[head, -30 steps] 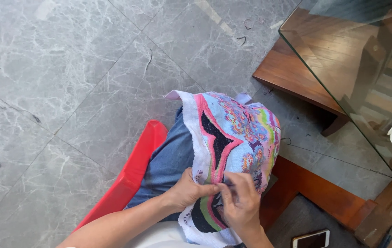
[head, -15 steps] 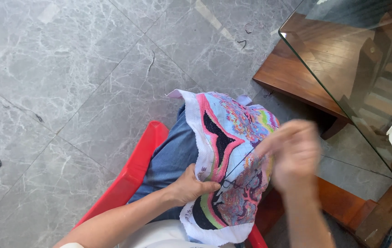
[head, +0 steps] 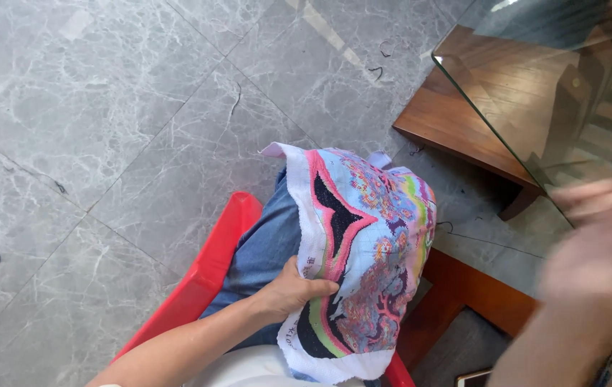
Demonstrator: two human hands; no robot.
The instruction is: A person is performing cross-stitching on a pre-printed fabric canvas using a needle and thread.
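Head view: the left hand (head: pixel 295 290) grips the edge of the embroidery cloth (head: pixel 363 258) draped over the lap on a red chair (head: pixel 206 272); most of it looks stitched in colour, white border bare. The right hand (head: pixel 600 258) is raised, blurred, grip unclear. No packages or signs show

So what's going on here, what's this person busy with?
A person seated on a red plastic chair has a colourful cross-stitch cloth draped over their lap. The left hand grips the cloth at its near edge, thumb on top. The right hand is raised off to the side, blurred, away from the cloth, and what it holds cannot be told. A glass-topped wooden table stands close by on the grey marble floor.
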